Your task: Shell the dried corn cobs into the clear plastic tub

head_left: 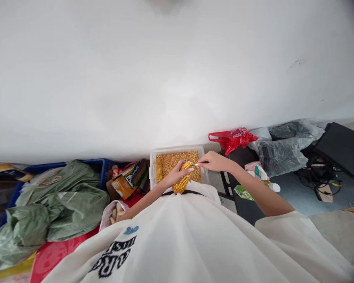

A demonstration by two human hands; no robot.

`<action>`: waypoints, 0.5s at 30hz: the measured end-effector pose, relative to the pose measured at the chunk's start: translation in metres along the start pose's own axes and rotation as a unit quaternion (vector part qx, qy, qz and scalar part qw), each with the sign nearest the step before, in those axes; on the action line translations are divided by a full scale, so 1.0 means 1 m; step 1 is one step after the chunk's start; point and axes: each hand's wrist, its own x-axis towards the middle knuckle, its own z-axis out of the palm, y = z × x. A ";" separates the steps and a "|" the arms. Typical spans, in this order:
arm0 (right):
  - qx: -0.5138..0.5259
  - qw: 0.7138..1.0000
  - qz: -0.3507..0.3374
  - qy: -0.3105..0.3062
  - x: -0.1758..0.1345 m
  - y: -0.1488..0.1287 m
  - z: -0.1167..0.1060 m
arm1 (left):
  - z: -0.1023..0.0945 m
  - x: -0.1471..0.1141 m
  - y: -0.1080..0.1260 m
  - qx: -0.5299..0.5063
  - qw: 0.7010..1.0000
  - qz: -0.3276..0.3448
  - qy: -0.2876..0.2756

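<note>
Kernels (175,159) in plastic bin (152,167), left grip (176,173) clamped on cob (181,184), right grip (214,161) on slim tool (205,162).

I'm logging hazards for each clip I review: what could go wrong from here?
The slim tool in the right hand points toward the left hand gripping the corn cob, so a slip might jab it.

The cob's near end shows against the white shirt; anything knocked off there might miss the clear tub of loose kernels.
</note>
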 end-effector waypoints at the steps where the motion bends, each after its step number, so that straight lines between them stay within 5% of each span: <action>1: -0.022 1.000 -0.001 0.005 0.001 -0.003 0.001 | 0.000 0.000 0.000 0.001 1.000 0.000 -0.001; 8: -0.126 0.992 0.007 -0.005 0.002 -0.017 0.002 | 0.000 0.000 0.001 -0.007 1.000 0.000 0.006; 15: -0.069 0.998 -0.005 0.000 0.007 -0.009 0.006 | -0.001 -0.001 0.005 0.003 1.000 -0.001 0.015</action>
